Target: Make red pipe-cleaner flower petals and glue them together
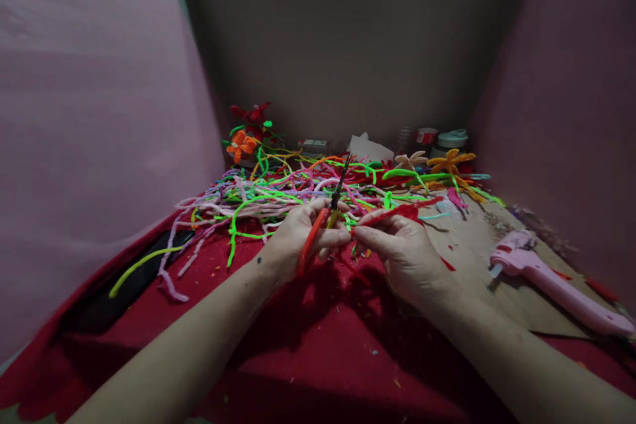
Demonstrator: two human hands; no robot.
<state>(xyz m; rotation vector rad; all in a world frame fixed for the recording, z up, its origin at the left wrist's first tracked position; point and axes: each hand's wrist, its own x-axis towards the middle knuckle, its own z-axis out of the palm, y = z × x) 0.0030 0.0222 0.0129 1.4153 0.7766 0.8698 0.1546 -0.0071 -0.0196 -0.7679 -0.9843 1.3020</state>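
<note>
My left hand (293,238) is closed around scissors (312,242) with orange handles, their dark blades pointing up and away from me. Its thumb and fingertips also meet close to the right hand's fingertips; whether they pinch the red strand too, I cannot tell. My right hand (410,252) pinches a red fuzzy pipe cleaner (392,213), part of which extends to the right above the knuckles. Both hands hang over the red cloth (298,351), just in front of a heap of coloured pipe cleaners (268,202).
On the right, a pink glue gun (546,278) rests on a brown board (462,238). A dark flat object (119,285) lies at left under a yellow strand. Orange pipe-cleaner flowers (242,146) stand behind, with a lidded container (452,139) at back right. Pink walls flank both sides.
</note>
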